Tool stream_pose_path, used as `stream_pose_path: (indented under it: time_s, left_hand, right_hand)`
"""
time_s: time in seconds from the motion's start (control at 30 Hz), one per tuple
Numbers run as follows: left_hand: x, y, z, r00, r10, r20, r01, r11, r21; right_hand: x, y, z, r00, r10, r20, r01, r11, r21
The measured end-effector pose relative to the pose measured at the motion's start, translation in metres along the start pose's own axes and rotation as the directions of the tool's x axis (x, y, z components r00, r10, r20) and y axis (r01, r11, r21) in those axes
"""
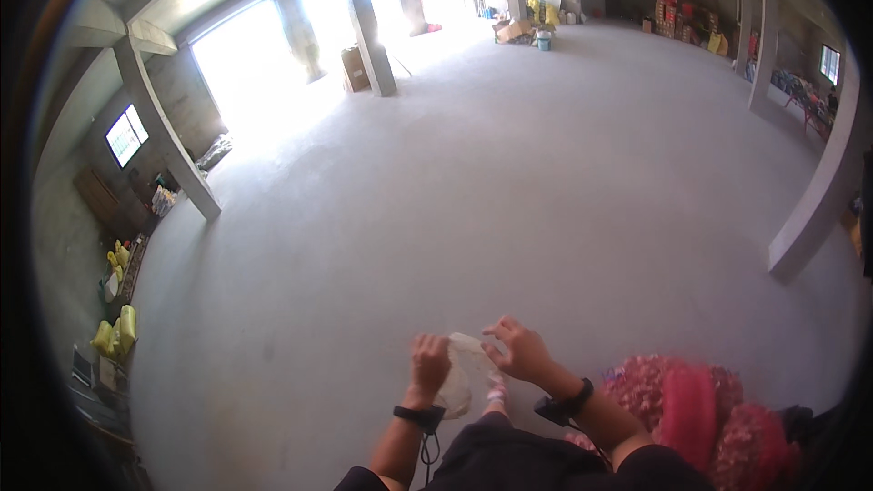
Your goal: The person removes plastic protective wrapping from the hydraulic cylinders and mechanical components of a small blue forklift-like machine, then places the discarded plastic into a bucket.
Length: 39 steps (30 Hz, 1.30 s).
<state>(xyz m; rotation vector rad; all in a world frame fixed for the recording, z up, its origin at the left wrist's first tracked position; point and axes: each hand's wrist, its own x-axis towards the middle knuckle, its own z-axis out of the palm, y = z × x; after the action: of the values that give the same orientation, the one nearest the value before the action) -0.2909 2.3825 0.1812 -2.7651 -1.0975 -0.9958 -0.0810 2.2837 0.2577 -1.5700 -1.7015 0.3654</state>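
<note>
Low in the head view I watch, a thin whitish bag (457, 389) hangs above the grey floor (436, 218), between the two hands and in front of the body. I have the left hand (430, 364) with its fingers curled together, clamped on the bag's upper left edge. The right hand (518, 352) is at the upper right edge, some fingers spread apart; I cannot tell whether its thumb side pinches the film. Each wrist wears a black band (420, 416). Beside the right forearm, I see a heap of pinkish-red bundles (637, 386) on the floor.
</note>
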Motion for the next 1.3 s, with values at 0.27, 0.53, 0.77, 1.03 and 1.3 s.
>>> stream_pose_path:
  time_s: [0.27,0.53,0.77,1.03,1.3]
  left_hand:
    - [0.193,0.014,0.125,0.973,0.212,0.091,-0.190,0.960,-0.207]
    - [0.369,0.095,0.259,0.834,0.545,0.085,-0.444,0.756,-0.482]
    - [0.507,0.185,0.379,0.778,0.628,0.014,-0.526,0.664,-0.532]
    - [0.623,0.256,0.477,0.730,0.683,-0.030,-0.565,0.579,-0.588]
    - [0.767,0.280,0.593,0.709,0.701,0.070,-0.534,0.600,-0.596]
  right_hand:
    - [0.102,0.149,-0.033,0.976,0.214,0.026,-0.205,0.959,-0.197]
    - [0.164,0.285,-0.132,0.915,0.255,-0.313,-0.368,0.845,-0.387]
    - [0.206,0.422,-0.253,0.833,0.263,-0.487,-0.442,0.846,-0.299]
    - [0.246,0.538,-0.362,0.808,0.326,-0.490,-0.471,0.858,-0.205]
    - [0.341,0.686,-0.443,0.900,0.066,-0.432,-0.275,0.853,-0.443]
